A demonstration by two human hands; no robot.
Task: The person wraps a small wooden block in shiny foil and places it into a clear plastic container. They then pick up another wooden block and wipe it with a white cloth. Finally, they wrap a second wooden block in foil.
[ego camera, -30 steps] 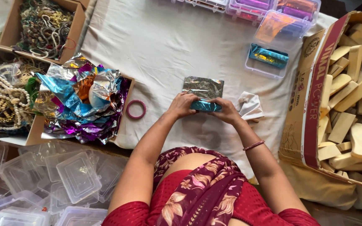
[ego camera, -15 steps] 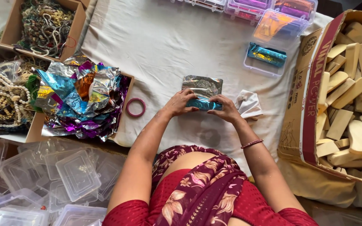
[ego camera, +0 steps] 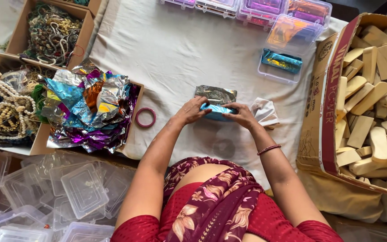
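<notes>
Head view: left hand (ego camera: 193, 112) and right hand (ego camera: 242, 115) both grip closed on a blue foil-wrapped block (ego camera: 218, 110), centre of the white cloth (ego camera: 171, 58). Wrapping looks nearly finished; one wrapped block lies in the clear box (ego camera: 282, 62) at 1 o'clock.

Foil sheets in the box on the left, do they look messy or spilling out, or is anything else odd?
Yes. The foil sheets are crumpled in a heap that bulges over the rim of their cardboard box. The pink ring lies loose on the white cloth. Both hands, left hand and right hand, hold a blue foil-wrapped block.
</notes>
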